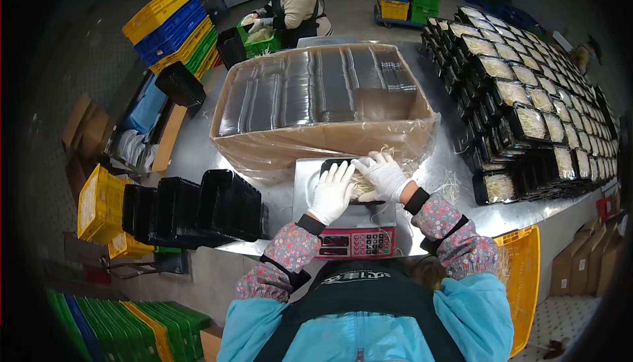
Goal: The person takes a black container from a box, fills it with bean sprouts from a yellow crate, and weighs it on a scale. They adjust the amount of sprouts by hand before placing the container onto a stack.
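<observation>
A black tray of pale sprouts (359,187) rests on the metal plate of a scale (304,181) with a red keypad panel. My left hand (332,194), in a white glove, lies over the tray's left side with its fingers stretched out. From the right, my right hand (382,176), also gloved, bends over the sprouts and presses on them; whether it grips any is hidden. Loose sprouts stick out beyond the fingers. Behind the scale stands a large carton (316,139) lined with plastic, holding stacked clear lids (300,88).
Stacks of black trays (227,207) stand at the left edge of the metal table. Filled trays (531,121) are piled high at the right. A yellow crate (521,289) sits below right. Beyond the table, a person (300,6) handles sprouts in a green crate (262,47).
</observation>
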Motion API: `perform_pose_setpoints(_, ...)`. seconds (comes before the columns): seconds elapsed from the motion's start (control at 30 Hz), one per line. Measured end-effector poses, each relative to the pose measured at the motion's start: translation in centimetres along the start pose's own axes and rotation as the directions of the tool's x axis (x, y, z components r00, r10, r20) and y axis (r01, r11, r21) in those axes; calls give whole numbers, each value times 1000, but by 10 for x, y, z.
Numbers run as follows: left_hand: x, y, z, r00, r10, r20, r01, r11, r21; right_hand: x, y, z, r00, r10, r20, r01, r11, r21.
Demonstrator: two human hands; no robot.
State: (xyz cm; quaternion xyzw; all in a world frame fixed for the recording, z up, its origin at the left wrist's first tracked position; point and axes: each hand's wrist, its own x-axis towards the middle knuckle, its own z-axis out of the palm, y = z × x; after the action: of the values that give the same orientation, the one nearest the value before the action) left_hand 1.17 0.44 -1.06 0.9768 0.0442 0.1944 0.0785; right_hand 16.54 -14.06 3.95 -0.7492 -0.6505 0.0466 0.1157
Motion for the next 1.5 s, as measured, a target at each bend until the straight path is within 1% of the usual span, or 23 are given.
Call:
perform_pose_setpoints(0.07,1,3,1,1000,-25,4,25,1000,0,-9,11,-13,999,-44,-18,38,961,-273)
perform_pose_setpoints(0.1,1,4,2,999,-41,-2,41,999,2,-12,14,-13,999,-48,-18,42,961,-272)
perform_pose_setpoints(0.17,2,6,7,998,-53,-23,54,998,18,-17,20,-15,983,138,121,-114,976,-186)
perform_pose_setpoints(0.2,2,7,10,997,-56,-48,57,998,22,-20,24,-6,997,81,-2,-79,966,-247)
perform_pose_setpoints(0.4,2,8,9,995,-64,-78,67,997,38,-15,35,21,977,198,-73,-209,957,-200)
perform_pose_setpoints(0.53,2,7,7,995,-69,-65,72,997,38,-22,45,11,981,164,-103,-179,970,-162)
perform_pose_setpoints(0.6,2,9,8,995,-83,-58,86,995,42,-36,53,-11,969,183,-169,-164,979,121)
perform_pose_setpoints(0.7,0,9,6,994,-91,-53,93,995,29,-57,71,-52,944,256,-210,-193,940,280)
perform_pose_setpoints(0.8,2,11,-3,994,-97,-50,97,995,-19,-63,70,-92,884,452,-117,-293,732,615)
perform_pose_setpoints(0.87,1,10,-5,994,-105,-37,103,993,-50,-60,57,-104,889,393,-234,-161,747,645)
perform_pose_setpoints(0.9,0,6,-2,970,-211,-117,157,921,-357,-55,52,-104,885,359,-296,-65,726,685)
perform_pose_setpoints(0.93,-1,3,-1,930,-333,-158,163,757,-633,-48,44,-100,884,360,-298,-65,725,685)
perform_pose_setpoints(0.97,-2,1,1,930,-331,-158,162,757,-633,-38,36,-91,896,315,-313,2,702,712)
perform_pose_setpoints(1.0,-3,-2,3,898,-415,-146,146,594,-791,-28,28,-79,905,268,-330,69,674,736)
perform_pose_setpoints(1.07,-6,-7,4,822,-565,-68,52,195,-979,-7,20,-38,928,190,-319,69,757,650)
perform_pose_setpoints(1.1,-8,-8,0,819,-570,-70,52,196,-979,1,22,-13,951,59,-304,84,895,438)
perform_pose_setpoints(1.17,-10,-10,-6,915,-384,-123,146,599,-787,2,10,12,973,19,-231,28,979,201)
perform_pose_setpoints(1.2,-9,-9,-6,909,-384,-160,114,601,-791,3,9,12,991,75,-114,-46,969,241)
perform_pose_setpoints(1.23,-8,-10,-5,906,-394,-158,121,596,-794,1,12,10,992,71,-103,-44,970,241)
perform_pose_setpoints(1.3,-5,-6,-17,884,-457,-103,90,381,-920,-7,14,-8,993,76,-91,-31,909,416)
perform_pose_setpoints(1.37,-4,-9,-36,902,-402,-156,77,506,-859,-15,24,-28,994,4,-106,42,903,428)
perform_pose_setpoints(1.43,-3,-28,-45,899,-421,-122,201,644,-738,-28,26,-60,995,52,-85,2,838,546)
perform_pose_setpoints(1.5,2,-24,-73,894,-441,-74,207,555,-806,-41,51,-62,989,100,-112,-5,768,641)
